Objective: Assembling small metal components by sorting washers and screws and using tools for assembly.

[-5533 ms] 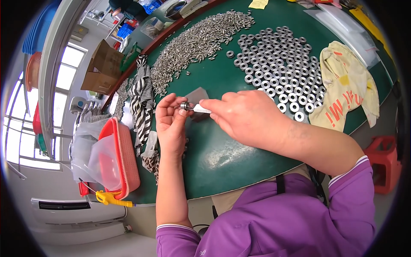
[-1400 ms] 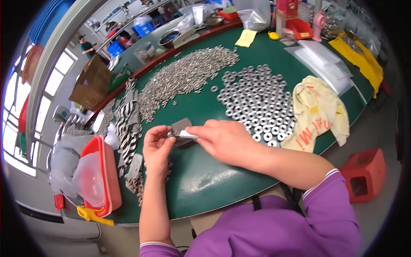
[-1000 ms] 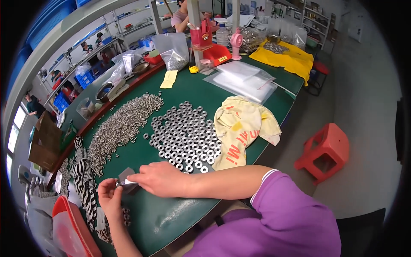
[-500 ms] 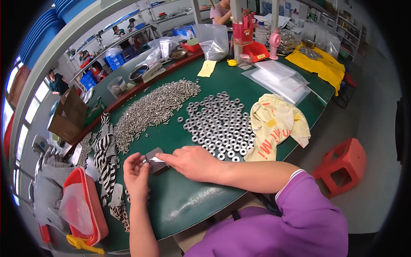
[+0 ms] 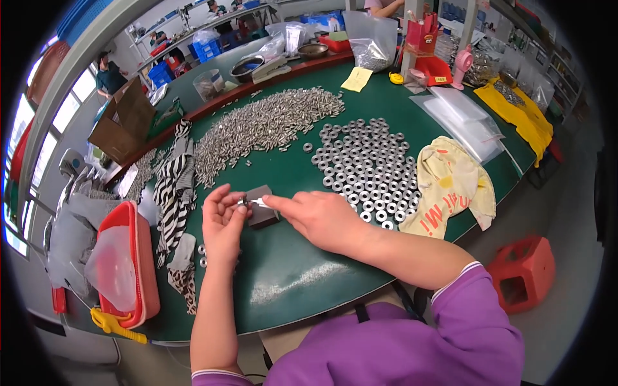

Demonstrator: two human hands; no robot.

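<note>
Between thumb and fingers, my left hand (image 5: 222,219) pinches a small shiny metal part (image 5: 243,201); it is too small to tell its exact kind. My right hand (image 5: 325,219) is closed on a thin, pale, pointed tool (image 5: 257,202), whose tip reaches the metal part. Most of the tool is hidden by the fingers. Under and just behind the hands lies a dark grey rectangular block (image 5: 264,220) on the green table. A few metal rings (image 5: 203,255) lie beside my left wrist, partly covered by it.
Beyond the hands spread a heap of small metal pins (image 5: 270,125) and, to its right, many metal rings (image 5: 370,164). A printed yellow cloth (image 5: 450,183) lies at right, striped cloth (image 5: 172,193) at left. A red basin (image 5: 147,270) stands at the left edge, a red stool (image 5: 524,273) beyond the table.
The whole view has shifted, so the table and its things appear farther right and higher. Both hands keep nearly the same pose, with the small metal part and the tool still together.
</note>
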